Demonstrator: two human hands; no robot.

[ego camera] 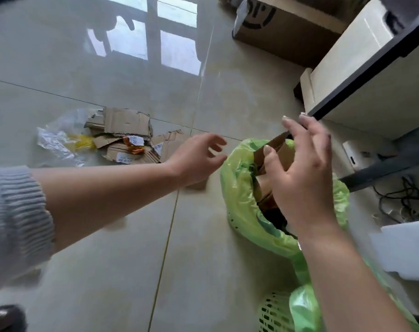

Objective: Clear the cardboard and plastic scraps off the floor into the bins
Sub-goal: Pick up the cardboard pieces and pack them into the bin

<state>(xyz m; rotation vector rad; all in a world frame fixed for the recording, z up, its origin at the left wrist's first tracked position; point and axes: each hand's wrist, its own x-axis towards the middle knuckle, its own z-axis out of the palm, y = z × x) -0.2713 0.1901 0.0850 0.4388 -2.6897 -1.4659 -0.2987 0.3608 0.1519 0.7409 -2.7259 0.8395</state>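
Note:
A bin lined with a green plastic bag (239,195) stands on the tiled floor at right, with brown cardboard pieces (284,153) sticking out of its mouth. My right hand (304,173) hovers over the bin, fingers spread and straight, thumb touching the cardboard. My left hand (199,159) reaches out just left of the bin, fingers loosely curled, holding nothing. Behind it, a pile of torn cardboard scraps (127,123) lies on the floor with clear plastic wrap (57,140), a yellow scrap and an orange wrapper (134,144).
A second green-lined mesh basket (275,312) sits at the bottom right. A brown cardboard box (282,32) stands at the back. A white cabinet with a dark frame (371,75) rises on the right, cables (400,202) under it. A dark shoe (4,317) shows bottom left.

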